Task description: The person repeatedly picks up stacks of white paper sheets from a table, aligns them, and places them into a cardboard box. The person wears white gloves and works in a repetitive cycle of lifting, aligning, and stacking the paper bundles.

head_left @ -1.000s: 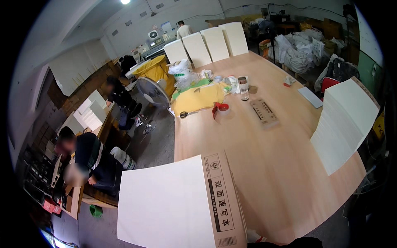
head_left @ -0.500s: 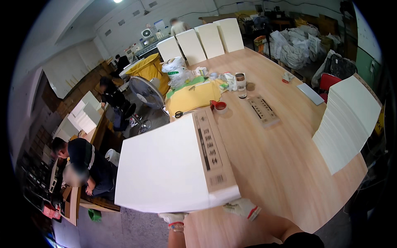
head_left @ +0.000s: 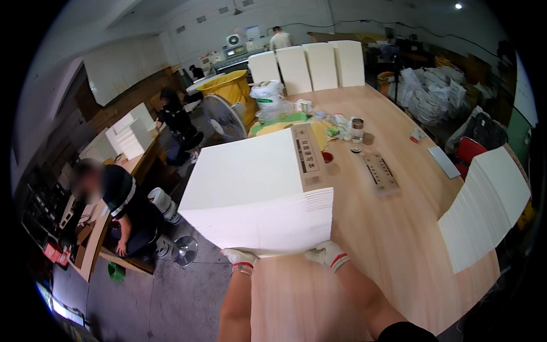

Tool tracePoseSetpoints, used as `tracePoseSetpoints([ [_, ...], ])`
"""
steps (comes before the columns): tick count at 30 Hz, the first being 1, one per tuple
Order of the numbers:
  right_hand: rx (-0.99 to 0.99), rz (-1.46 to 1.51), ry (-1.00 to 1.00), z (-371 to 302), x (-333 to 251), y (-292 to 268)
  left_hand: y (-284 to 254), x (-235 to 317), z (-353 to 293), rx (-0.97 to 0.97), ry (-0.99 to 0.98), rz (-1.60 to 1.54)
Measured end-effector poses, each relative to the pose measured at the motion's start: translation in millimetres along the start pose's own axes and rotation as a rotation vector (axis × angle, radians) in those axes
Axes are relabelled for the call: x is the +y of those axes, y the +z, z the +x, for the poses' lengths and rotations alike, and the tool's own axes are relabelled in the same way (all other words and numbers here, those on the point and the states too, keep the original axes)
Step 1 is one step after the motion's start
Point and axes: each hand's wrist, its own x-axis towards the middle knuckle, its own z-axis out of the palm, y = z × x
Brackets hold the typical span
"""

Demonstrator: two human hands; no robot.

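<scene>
A thick stack of white paper pads [head_left: 250,171] with a brown printed strip [head_left: 308,158] along its right side fills the middle of the view. Its tall near side, layered with sheet edges, faces me, and its left part juts past the table's left edge. In a white knit glove with a red cuff, my left hand [head_left: 240,257] grips the bottom edge at the near left. My right hand [head_left: 326,253], gloved alike, holds the same bottom edge near the right corner. The fingers of both hands are partly hidden under the stack.
A fanned paper stack [head_left: 484,211] stands at the wooden table's [head_left: 393,251] right edge. Beyond lie a small brown-printed pack [head_left: 380,174], a glass jar [head_left: 356,137] and several upright white stacks [head_left: 319,67]. A fan [head_left: 225,118] and seated co-workers [head_left: 134,211] are to the left.
The stack and both hands have moved farther from me, and the stack's near side now shows. It now covers the scissors and most of the yellow sheets. The view has shifted.
</scene>
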Motion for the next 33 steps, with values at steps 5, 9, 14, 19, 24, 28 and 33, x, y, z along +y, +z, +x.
tracePoseSetpoints([
  [5,0.223,-0.001,-0.041,8.8,6.3,7.3,-3.3,15.8,-26.4,0.196,-0.093,0.145],
  [9,0.041,-0.374,-0.311,30.0,43.2,-28.3,-128.7,73.3,-40.6,-0.027,-0.072,0.386],
  [14,0.054,-0.202,-0.371,59.9,42.0,-64.3,-331.3,185.0,-120.3,-0.12,0.105,1.627],
  [19,0.277,-0.313,-0.635,27.0,66.1,-76.1,-537.4,291.3,-195.6,0.356,-0.093,2.061],
  [24,0.709,-0.433,-0.793,-50.8,131.5,16.2,-572.3,365.1,-208.1,0.567,-0.194,1.822],
  [28,0.676,-0.406,-0.815,-95.5,195.2,12.5,-590.0,397.6,-193.0,0.549,-0.18,1.761],
  [33,0.7,-0.539,-0.718,-122.7,253.7,49.8,-598.1,417.3,-150.0,0.455,-0.015,1.688],
])
